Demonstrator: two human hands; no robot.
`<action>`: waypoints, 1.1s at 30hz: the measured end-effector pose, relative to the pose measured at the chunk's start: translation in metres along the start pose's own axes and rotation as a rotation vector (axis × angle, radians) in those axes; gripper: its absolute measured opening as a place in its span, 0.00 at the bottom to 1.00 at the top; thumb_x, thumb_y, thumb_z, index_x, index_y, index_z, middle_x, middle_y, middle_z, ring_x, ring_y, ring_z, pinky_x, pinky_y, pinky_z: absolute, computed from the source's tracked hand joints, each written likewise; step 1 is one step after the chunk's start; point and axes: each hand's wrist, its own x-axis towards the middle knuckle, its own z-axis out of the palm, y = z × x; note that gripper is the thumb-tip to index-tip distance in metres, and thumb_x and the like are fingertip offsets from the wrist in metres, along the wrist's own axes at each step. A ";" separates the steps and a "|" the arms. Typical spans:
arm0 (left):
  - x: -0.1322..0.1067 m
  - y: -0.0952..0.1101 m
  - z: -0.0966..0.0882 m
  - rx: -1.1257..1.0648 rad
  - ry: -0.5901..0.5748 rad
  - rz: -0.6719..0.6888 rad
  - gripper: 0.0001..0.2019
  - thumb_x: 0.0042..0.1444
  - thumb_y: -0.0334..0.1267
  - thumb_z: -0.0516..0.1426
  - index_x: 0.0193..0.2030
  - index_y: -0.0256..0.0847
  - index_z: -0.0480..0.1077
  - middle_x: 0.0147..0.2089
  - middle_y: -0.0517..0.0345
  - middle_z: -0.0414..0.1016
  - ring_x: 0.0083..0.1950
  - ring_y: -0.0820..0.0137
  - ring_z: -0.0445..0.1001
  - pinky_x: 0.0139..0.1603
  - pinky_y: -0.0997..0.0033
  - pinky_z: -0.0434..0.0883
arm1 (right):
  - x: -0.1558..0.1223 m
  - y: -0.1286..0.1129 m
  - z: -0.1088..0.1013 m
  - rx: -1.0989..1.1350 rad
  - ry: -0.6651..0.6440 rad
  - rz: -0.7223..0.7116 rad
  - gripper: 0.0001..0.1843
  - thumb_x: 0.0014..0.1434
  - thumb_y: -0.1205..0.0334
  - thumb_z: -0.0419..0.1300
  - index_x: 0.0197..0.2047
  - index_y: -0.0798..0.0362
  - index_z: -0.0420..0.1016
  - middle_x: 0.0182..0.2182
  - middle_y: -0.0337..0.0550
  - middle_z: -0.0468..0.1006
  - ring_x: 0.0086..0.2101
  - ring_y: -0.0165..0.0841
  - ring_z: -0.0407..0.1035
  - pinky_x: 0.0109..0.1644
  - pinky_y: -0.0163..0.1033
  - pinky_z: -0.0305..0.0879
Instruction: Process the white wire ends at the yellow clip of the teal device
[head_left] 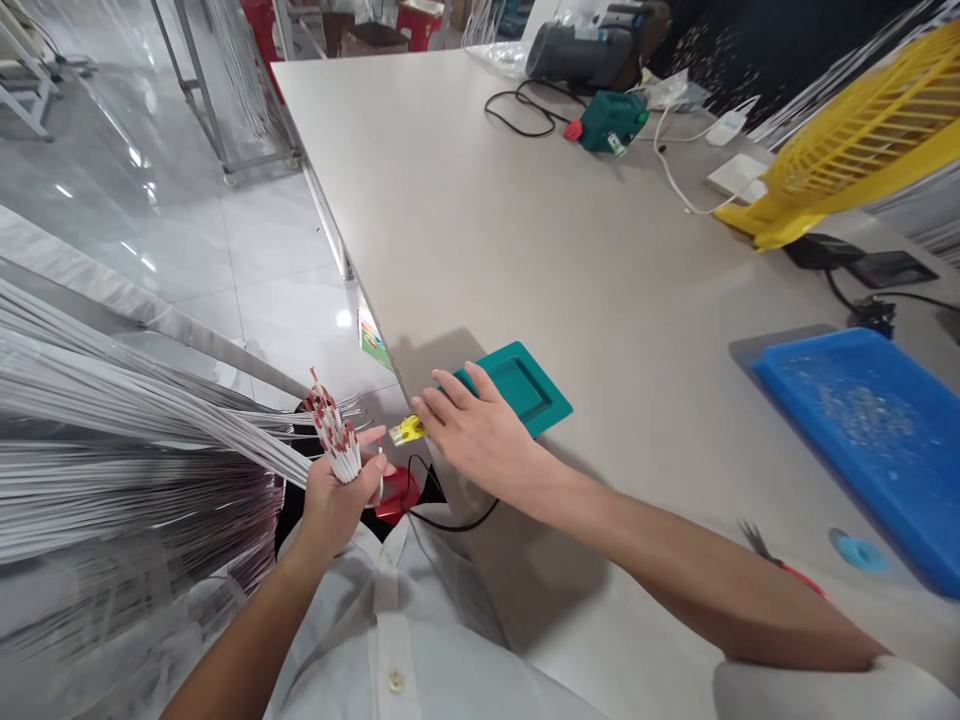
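Observation:
My left hand (337,500) is closed round a bundle of thin white wires with red tips (335,430), held upright just off the table's near-left edge. My right hand (476,430) lies on the table with fingers stretched out, resting against a small teal tray (534,388). Its fingertips touch a yellow connector piece (406,430) at the table's edge. A red round part with a black cord (396,495) sits just below that, between the two hands.
Long bunches of white wires (112,440) hang at the left. A blue tray (870,430) lies to the right, a yellow basket (855,150) behind it. A green tool (611,120), cables and a grey machine (585,50) stand at the far end.

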 end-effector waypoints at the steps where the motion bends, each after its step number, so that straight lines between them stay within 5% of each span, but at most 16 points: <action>1: 0.001 0.000 0.001 -0.011 0.001 0.000 0.23 0.44 0.36 0.59 0.51 0.35 0.69 0.22 0.63 0.71 0.18 0.80 0.59 0.19 0.78 0.60 | 0.002 0.001 0.000 0.032 0.001 -0.009 0.18 0.57 0.75 0.46 0.46 0.58 0.71 0.38 0.53 0.74 0.51 0.47 0.58 0.56 0.59 0.49; 8: 0.003 0.000 0.009 -0.017 0.079 0.004 0.26 0.43 0.36 0.61 0.51 0.31 0.68 0.16 0.68 0.63 0.18 0.80 0.56 0.19 0.78 0.57 | 0.017 0.005 -0.003 0.072 -0.052 -0.065 0.16 0.53 0.77 0.48 0.31 0.53 0.75 0.24 0.47 0.75 0.42 0.43 0.66 0.58 0.62 0.49; 21: 0.015 -0.006 0.010 -0.028 0.136 0.012 0.23 0.37 0.34 0.64 0.45 0.34 0.74 0.17 0.69 0.64 0.17 0.80 0.56 0.18 0.78 0.57 | 0.022 0.005 -0.004 0.063 -0.079 -0.072 0.13 0.52 0.77 0.49 0.29 0.57 0.74 0.24 0.51 0.74 0.39 0.45 0.66 0.58 0.65 0.47; 25: 0.017 -0.009 0.007 0.034 0.140 0.033 0.21 0.37 0.34 0.64 0.43 0.36 0.75 0.24 0.62 0.72 0.22 0.76 0.65 0.22 0.76 0.63 | 0.020 0.005 -0.002 0.114 -0.056 -0.036 0.08 0.53 0.69 0.56 0.37 0.57 0.73 0.30 0.51 0.75 0.45 0.46 0.63 0.59 0.66 0.43; 29: 0.015 -0.007 0.009 0.070 0.191 0.041 0.19 0.37 0.33 0.63 0.41 0.36 0.75 0.26 0.60 0.74 0.24 0.74 0.68 0.23 0.76 0.65 | 0.017 0.003 0.003 0.129 -0.047 -0.019 0.29 0.51 0.55 0.61 0.53 0.62 0.64 0.37 0.54 0.74 0.48 0.49 0.59 0.59 0.68 0.38; 33: 0.013 -0.002 0.011 0.053 0.193 -0.001 0.19 0.37 0.32 0.63 0.41 0.36 0.75 0.22 0.63 0.72 0.20 0.78 0.62 0.21 0.77 0.63 | 0.015 0.001 0.004 0.167 -0.024 0.005 0.31 0.54 0.53 0.58 0.57 0.59 0.59 0.38 0.51 0.74 0.48 0.46 0.60 0.58 0.68 0.38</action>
